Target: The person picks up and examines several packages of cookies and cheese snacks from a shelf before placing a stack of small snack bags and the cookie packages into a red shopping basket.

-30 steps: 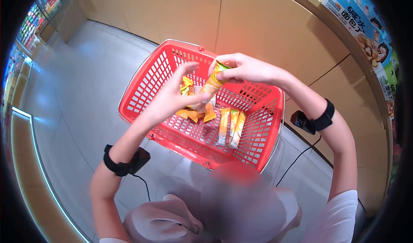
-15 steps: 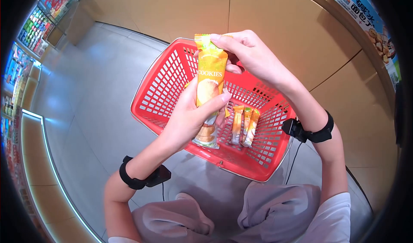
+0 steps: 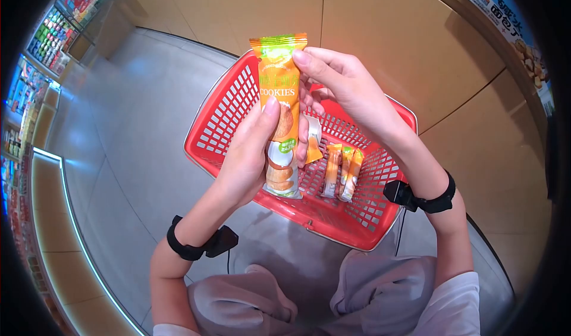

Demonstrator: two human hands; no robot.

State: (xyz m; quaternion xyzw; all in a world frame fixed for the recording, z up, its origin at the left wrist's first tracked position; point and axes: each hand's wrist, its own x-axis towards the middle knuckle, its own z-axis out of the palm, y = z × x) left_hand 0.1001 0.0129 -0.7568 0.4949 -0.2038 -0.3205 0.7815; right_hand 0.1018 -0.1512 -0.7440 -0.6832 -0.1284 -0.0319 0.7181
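An orange and yellow packet of cookies stands upright over the basket, its printed front facing me. My left hand is closed around its lower half, thumb across the front and fingers behind. At the upper right edge, my right hand pinches the packet near its green top seal, the thumb showing and the other fingers curled partly behind. Below is a red shopping basket with slotted walls. Several similar slim packets lie inside it, and another white and orange wrapper shows just right of my left fingers.
The basket stands on a grey tiled floor in front of my knees. A tan cabinet front rises beyond it. Lit shelves of goods line the far left, and a blue printed box sits at the upper right.
The cookie packet has been raised a little and turned more squarely to me. My left thumb has shifted from its right edge onto its front, uncovering more of the lower print.
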